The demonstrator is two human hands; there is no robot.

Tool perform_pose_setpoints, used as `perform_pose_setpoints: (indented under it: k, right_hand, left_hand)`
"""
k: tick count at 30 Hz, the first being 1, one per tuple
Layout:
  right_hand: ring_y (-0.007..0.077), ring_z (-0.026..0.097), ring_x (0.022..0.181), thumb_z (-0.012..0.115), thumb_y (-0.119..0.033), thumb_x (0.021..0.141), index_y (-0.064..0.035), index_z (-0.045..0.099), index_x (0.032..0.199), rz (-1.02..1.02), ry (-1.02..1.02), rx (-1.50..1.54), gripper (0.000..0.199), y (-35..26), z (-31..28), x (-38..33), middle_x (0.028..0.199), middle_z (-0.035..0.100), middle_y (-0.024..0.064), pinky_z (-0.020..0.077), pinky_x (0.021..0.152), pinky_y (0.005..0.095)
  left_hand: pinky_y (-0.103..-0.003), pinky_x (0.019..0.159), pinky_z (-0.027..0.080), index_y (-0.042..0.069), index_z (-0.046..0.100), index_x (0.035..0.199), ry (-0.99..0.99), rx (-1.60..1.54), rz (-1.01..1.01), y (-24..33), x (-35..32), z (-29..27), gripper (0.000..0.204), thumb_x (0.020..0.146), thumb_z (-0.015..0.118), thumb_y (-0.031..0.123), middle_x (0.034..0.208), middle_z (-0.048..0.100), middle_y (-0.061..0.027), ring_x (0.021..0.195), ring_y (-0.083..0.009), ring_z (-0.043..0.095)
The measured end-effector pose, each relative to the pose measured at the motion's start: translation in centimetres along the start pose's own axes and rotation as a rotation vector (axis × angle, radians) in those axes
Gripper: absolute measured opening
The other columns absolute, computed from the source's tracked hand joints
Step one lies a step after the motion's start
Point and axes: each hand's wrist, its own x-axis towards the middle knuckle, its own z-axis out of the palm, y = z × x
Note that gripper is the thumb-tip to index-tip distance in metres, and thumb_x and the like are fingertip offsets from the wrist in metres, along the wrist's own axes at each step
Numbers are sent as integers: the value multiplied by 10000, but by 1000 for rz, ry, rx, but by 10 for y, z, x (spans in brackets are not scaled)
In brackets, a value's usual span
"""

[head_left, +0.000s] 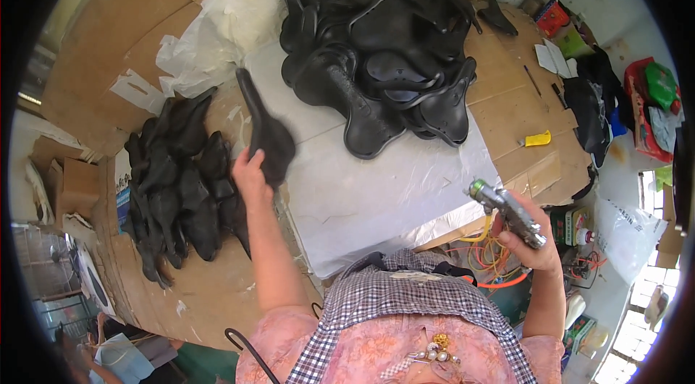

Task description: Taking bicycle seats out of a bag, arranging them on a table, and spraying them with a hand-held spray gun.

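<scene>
My left hand (251, 175) grips the wide end of a black bicycle saddle (269, 139), fingers closed at its lower edge. The saddle's narrow nose points away from me, and its outline is slightly blurred. Just left of that hand lies a heap of dull black saddle pieces (174, 181). In my right hand (533, 243) is a silver metal air tool (507, 214) with a green round end, held above the table's right front edge. Farther off, a large pile of glossy black saddle parts (376, 58) rests on white sheeting (362, 196).
Brown cardboard (507, 109) covers the table. A yellow-handled tool (536, 139) lies to the right, near a thin dark rod (533, 81). Tangled orange and yellow hoses (485, 257) hang by the front edge. At far right are plastic bags (626, 232); another person (94, 351) is at lower left.
</scene>
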Motion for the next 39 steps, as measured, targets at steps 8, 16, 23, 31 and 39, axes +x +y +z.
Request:
perform_pose_setpoints:
  k: [8, 16, 23, 31, 39]
  right_hand:
    - [129, 579, 701, 678, -63, 728, 17, 454, 1258, -245, -4, 21, 581, -17, 6, 0, 816, 616, 95, 473, 638, 261]
    - [114, 577, 702, 679, -58, 744, 14, 449, 1254, -55, -1, -174, 563, 1, -5, -25, 816, 610, 73, 466, 624, 246]
    - [115, 571, 725, 657, -47, 768, -2, 447, 1260, -30, -13, -90, 536, 3, 16, 5, 821, 612, 66, 470, 673, 260]
    - [117, 577, 740, 652, -6, 765, -23, 476, 1240, -124, -47, -277, 507, -18, 40, 62, 834, 609, 64, 467, 681, 260]
    - [111, 581, 795, 637, 25, 754, 6, 455, 1255, -99, -47, -82, 534, -36, 49, 72, 876, 614, 67, 468, 723, 253]
  left_hand:
    - [-357, 915, 447, -67, 513, 1150, -297, -491, -480, -106, 18, 87, 346, 814, 529, 16, 1111, 591, -144, 1005, -236, 579]
    - [-306, 760, 435, -28, 588, 1005, -287, 149, -345, -136, 26, 109, 308, 714, 624, 62, 916, 619, -102, 842, -190, 574]
    - [-304, 759, 450, -24, 575, 970, -342, -11, -259, -86, -33, 85, 351, 627, 645, -2, 864, 606, -82, 815, -182, 578]
    - [-389, 932, 387, 61, 496, 1185, 81, -784, 84, 17, 21, -66, 393, 825, 595, 180, 1224, 490, -80, 1088, -230, 487]
    - [-388, 883, 370, 134, 446, 1282, 57, -81, -366, -87, 148, 25, 520, 795, 622, 181, 1175, 510, -34, 990, -196, 499]
